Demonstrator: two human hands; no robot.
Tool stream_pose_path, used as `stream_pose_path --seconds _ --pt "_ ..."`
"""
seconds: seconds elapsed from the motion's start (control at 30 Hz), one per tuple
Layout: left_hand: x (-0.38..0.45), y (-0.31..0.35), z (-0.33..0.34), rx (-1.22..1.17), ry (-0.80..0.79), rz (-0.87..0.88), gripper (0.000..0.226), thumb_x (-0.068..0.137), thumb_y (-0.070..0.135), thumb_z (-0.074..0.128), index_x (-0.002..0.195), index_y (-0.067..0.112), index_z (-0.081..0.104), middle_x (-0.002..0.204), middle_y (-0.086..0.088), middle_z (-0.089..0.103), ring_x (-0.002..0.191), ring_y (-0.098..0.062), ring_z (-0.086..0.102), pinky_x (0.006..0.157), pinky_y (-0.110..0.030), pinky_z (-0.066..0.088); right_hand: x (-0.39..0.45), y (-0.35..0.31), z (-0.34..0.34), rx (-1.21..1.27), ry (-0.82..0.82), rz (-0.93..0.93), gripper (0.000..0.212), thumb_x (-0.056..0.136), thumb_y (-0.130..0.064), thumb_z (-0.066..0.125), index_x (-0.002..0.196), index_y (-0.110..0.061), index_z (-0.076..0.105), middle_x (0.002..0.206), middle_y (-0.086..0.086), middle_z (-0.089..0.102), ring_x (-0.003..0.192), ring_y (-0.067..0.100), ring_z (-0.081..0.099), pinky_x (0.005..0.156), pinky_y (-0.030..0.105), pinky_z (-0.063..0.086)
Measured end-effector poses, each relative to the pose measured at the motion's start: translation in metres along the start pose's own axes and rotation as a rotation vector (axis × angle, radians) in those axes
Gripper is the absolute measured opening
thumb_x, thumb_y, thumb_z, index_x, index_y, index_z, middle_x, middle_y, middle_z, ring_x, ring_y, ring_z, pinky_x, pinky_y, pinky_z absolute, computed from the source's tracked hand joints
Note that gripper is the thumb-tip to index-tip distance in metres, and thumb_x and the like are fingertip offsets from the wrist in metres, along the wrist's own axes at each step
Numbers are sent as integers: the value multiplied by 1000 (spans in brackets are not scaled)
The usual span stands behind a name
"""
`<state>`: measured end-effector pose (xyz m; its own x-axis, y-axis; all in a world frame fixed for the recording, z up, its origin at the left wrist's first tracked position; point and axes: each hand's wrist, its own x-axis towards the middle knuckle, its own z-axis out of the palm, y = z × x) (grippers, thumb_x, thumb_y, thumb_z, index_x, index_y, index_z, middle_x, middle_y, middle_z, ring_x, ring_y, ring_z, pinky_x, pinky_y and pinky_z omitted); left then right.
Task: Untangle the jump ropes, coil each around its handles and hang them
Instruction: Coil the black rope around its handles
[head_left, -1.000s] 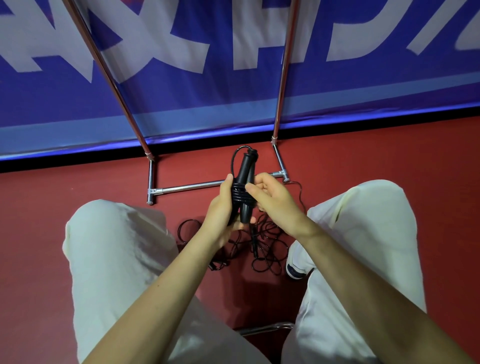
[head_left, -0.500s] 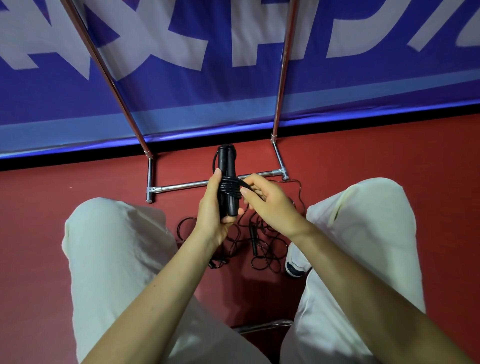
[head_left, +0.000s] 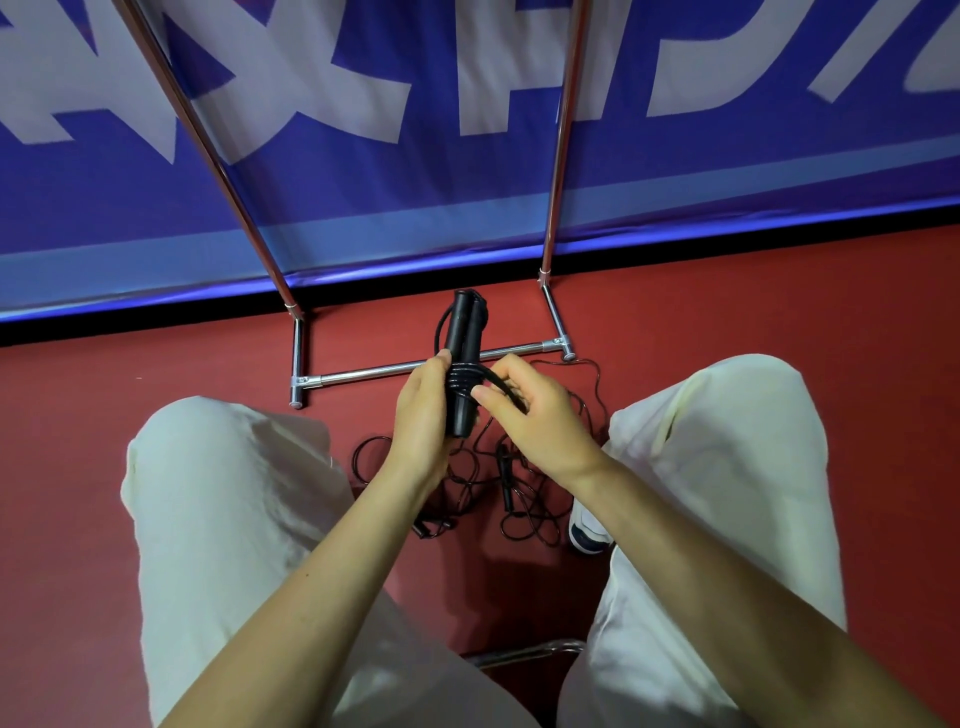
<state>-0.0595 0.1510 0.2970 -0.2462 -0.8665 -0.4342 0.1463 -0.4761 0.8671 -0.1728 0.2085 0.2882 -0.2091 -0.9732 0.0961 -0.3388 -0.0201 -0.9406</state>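
Note:
My left hand (head_left: 423, 415) grips a pair of black jump rope handles (head_left: 464, 338) held upright side by side, with several turns of black rope wound round their middle. My right hand (head_left: 535, 415) pinches the free strand of that rope (head_left: 501, 387) just right of the coil. Below the hands, a tangle of black rope (head_left: 483, 483) with another handle lies on the red floor between my knees.
A chrome rack (head_left: 415, 366) stands in front, with a low crossbar and two uprights rising against a blue and white banner. My knees in white trousers flank the tangle. A white shoe (head_left: 587, 530) rests at the right of the ropes. A chair's metal frame (head_left: 519, 654) shows below.
The handles have swung from a rightward tilt to upright. My right hand has carried the strand round the handles and now holds it out to the right of the coil.

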Motion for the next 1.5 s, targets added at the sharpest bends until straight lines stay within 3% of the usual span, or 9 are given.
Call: stream_pose_path --seconds 0.2,0.3,0.43,0.53,0.67,0.73,0.83,1.1,1.5 --pt "-3 10 -11 187 -140 -50 32 100 47 47 103 19 62 87 -7 68 65 -21 67 64 -27 47 0 3 -7 -114 -5 -36 14 94 -10 61 104 -6 68 78 -16 56 73 -10 57 68 5 38" --pt "-4 14 -11 170 -68 24 28 103 34 46 94 12 61 70 -8 66 49 -21 59 48 -23 47 4 6 -10 -143 -44 -51 16 96 -14 57 108 -16 68 74 -20 57 74 -4 56 71 11 39" --pt "2 14 -16 223 -14 147 26 102 28 48 95 5 59 77 -17 64 46 -21 58 55 -30 49 12 8 -16 -101 -25 42 15 95 -20 57 81 -25 54 63 -10 60 63 12 56 67 35 46" --pt "1 18 -18 230 -41 187 25 103 25 45 93 7 58 77 -17 63 45 -20 56 47 -26 48 19 3 -23 42 -86 140 19 97 -15 55 79 -19 60 65 -7 57 59 4 51 63 23 44" --pt "-5 23 -10 -29 -273 0 33 103 33 34 97 9 57 68 -8 63 38 -16 47 38 -22 39 23 -1 -21 380 -128 158 15 90 -20 58 75 -23 59 64 -1 50 52 8 38 52 19 32" --pt "-9 20 -8 -190 -421 -129 39 94 44 36 96 11 57 60 -3 57 29 -10 38 33 -18 25 22 -1 -15 535 -175 162 3 88 -19 58 90 -17 58 71 4 58 55 12 44 49 16 31" --pt "-10 16 -9 -310 -561 -265 50 85 54 36 101 12 58 53 0 50 23 -3 28 37 -20 9 24 0 -14 552 -225 145 28 89 -21 60 117 -20 57 89 16 52 67 27 44 50 15 34" --pt "5 25 -18 -98 -671 -375 60 86 59 37 109 8 57 53 -6 47 27 -4 28 32 -14 20 19 1 -20 521 -253 231 23 81 -22 60 104 -17 61 77 0 54 54 3 46 47 16 31" --pt "14 9 -14 345 -227 -68 44 101 51 40 99 18 70 86 -7 70 85 -24 65 73 -34 49 16 2 -3 200 182 209 33 80 -16 78 73 -7 47 63 10 42 56 17 40 52 25 36"
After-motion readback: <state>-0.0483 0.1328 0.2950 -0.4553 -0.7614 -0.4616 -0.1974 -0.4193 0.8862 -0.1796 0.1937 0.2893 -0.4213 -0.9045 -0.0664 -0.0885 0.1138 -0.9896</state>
